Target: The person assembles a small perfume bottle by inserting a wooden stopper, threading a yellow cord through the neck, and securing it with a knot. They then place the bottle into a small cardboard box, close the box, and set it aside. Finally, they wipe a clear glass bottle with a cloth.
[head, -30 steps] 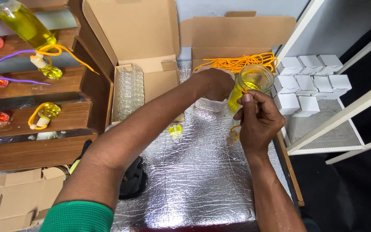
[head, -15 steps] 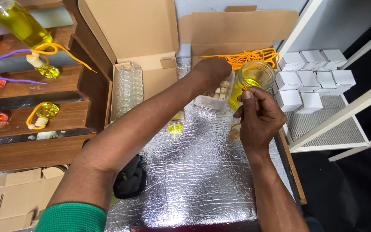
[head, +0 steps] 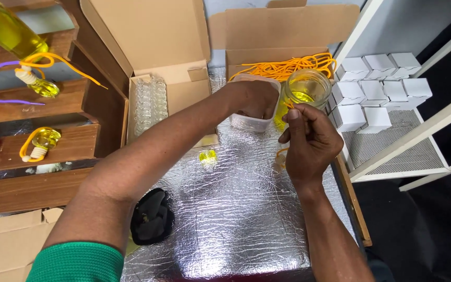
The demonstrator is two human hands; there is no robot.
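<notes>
Head view shows my left hand [head: 254,99] reaching into the small white plastic tub [head: 257,122], fingers curled inside so I cannot tell what they hold, while my right hand [head: 309,141] pinches an orange cord [head: 282,155] just in front of the glass jar [head: 305,91] of yellow liquid. I think this cord is soft, light and a little oily, so it is best gripped close to its end, and the jar looks fragile and slippery.

Jar [head: 307,90]: clear glass, upright, open at the top, partly filled with yellow liquid; seen at the far right of the foil-covered counter [head: 225,209].
Cord [head: 282,154]: orange, thin, pinched in the right hand [head: 309,143] just near of the jar, hanging below the fingers.
Tub [head: 254,121]: translucent plastic, just left of the jar; entered by the left hand [head: 254,98].
</notes>
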